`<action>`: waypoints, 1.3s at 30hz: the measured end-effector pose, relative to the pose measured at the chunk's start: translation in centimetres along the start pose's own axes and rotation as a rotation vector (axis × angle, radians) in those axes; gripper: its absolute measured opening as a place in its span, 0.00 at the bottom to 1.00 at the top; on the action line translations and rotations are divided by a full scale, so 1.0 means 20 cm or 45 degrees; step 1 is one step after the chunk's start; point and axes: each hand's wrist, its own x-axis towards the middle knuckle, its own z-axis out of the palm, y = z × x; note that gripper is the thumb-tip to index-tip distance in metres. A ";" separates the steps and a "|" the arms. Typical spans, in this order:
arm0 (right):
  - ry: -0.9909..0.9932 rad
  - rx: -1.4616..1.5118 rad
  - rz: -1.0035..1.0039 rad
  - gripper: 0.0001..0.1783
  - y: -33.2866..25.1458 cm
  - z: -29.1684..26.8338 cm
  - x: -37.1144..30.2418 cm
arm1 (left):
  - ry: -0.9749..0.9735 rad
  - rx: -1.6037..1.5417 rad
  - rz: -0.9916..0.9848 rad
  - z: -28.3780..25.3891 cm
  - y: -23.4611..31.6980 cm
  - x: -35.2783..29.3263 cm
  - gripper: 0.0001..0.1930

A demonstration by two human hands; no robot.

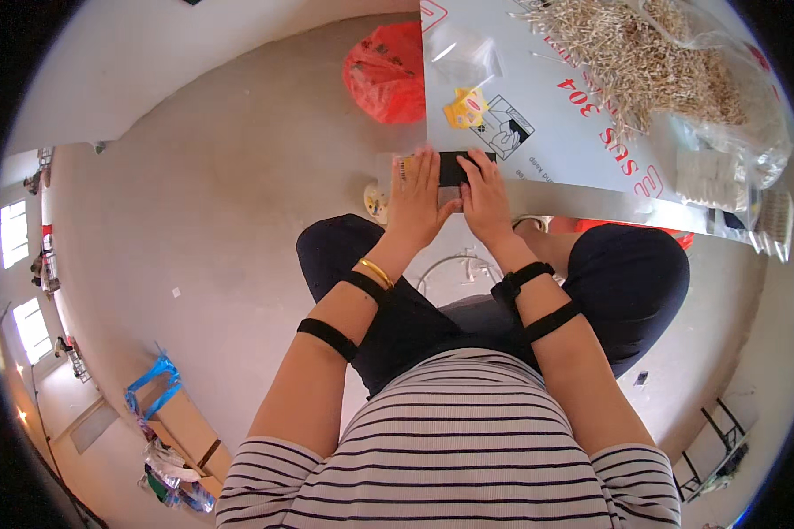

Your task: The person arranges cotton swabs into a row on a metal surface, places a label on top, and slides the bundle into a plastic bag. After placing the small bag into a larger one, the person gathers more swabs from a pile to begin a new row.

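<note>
My left hand [415,196] lies with straight, flat fingers over the left part of a clear packet [397,169] with a small label, at the near left corner of the table. A black flat piece [453,168] shows between my hands. My right hand [487,192] has bent fingers over its right part, the thumb at its lower edge. Whether packet and black piece are one item I cannot tell. Just beyond the hands sits a small yellow packet [468,108], with a clear plastic container [464,58] farther back.
Loose cotton swabs [653,66] fill a large clear bag on the right of the table [560,167]. Bagged bundles of swabs [715,179] lie at its right edge. A red plastic bag [386,72] stands left of the table. A cardboard box [185,432] sits on the floor.
</note>
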 end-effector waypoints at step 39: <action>-0.252 -0.406 -0.064 0.51 -0.12 0.07 0.03 | 0.287 -1.240 -0.862 0.21 -0.44 0.03 0.31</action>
